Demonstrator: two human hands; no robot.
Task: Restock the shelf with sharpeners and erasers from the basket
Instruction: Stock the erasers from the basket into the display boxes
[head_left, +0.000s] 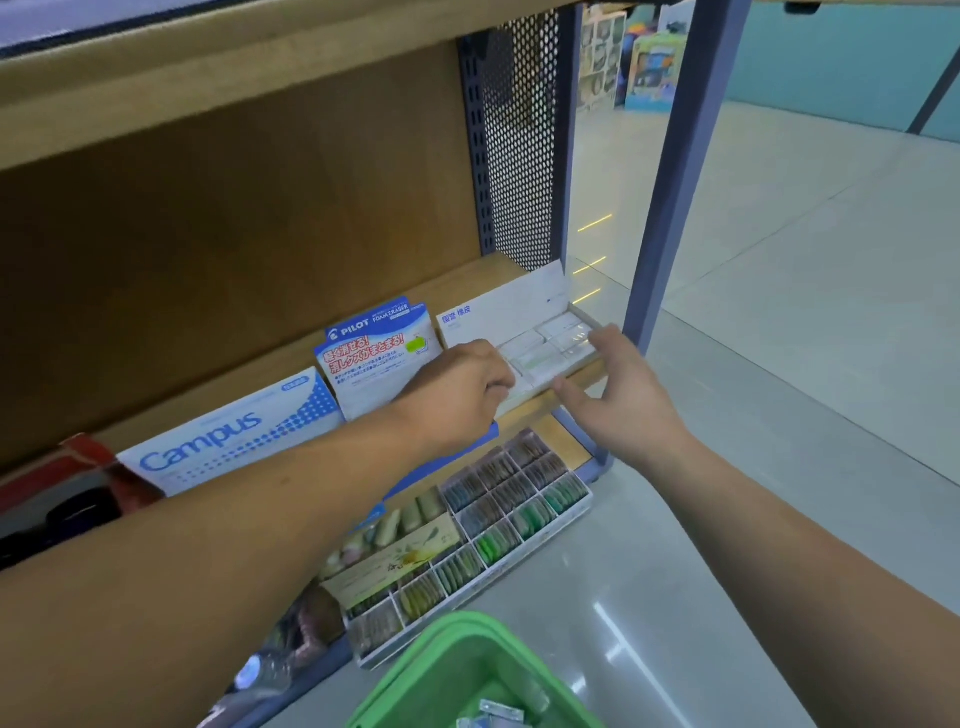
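We have our left hand (457, 389) and right hand (618, 395) at the front edge of the shelf (457, 283); between and just behind them the eraser box (550, 348) sits at the shelf's right end; left of the left hand stands the Pilot box (374, 353), and further left the Campus box (234, 436); below both hands lies a divided tray (519, 509); nearer us than the hands is the basket (415, 670).

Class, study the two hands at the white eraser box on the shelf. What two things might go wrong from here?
1. The eraser box sits at the front right end of the shelf. A push from the left hand might slide it off, though the right hand is at its side.
2. The left forearm crosses in front of the Pilot box and might knock it over.
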